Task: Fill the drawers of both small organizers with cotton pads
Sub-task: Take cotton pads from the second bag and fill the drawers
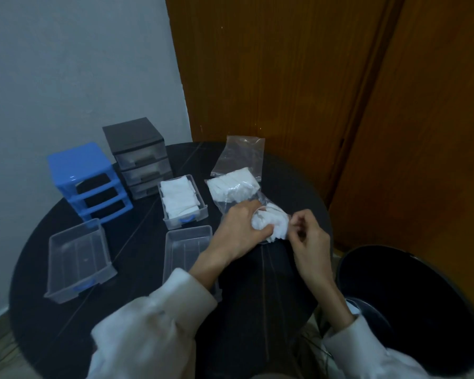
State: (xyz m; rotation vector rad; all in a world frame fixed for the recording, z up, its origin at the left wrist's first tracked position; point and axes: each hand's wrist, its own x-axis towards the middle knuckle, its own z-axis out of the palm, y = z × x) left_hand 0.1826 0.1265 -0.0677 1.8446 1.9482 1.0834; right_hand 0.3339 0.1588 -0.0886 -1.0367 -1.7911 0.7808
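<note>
A blue organizer with its three slots empty stands at the table's back left. Beside it a black organizer has its drawers in. One clear drawer holds white cotton pads. Two clear drawers lie bare: one at the left, one partly under my left forearm. My left hand grips a bunch of cotton pads inside a clear plastic bag. My right hand pinches that bag's edge. A second bag of pads lies just behind.
An empty clear plastic bag lies at the back of the round black table. A dark bin stands on the floor at the right. A wooden door and grey wall rise behind.
</note>
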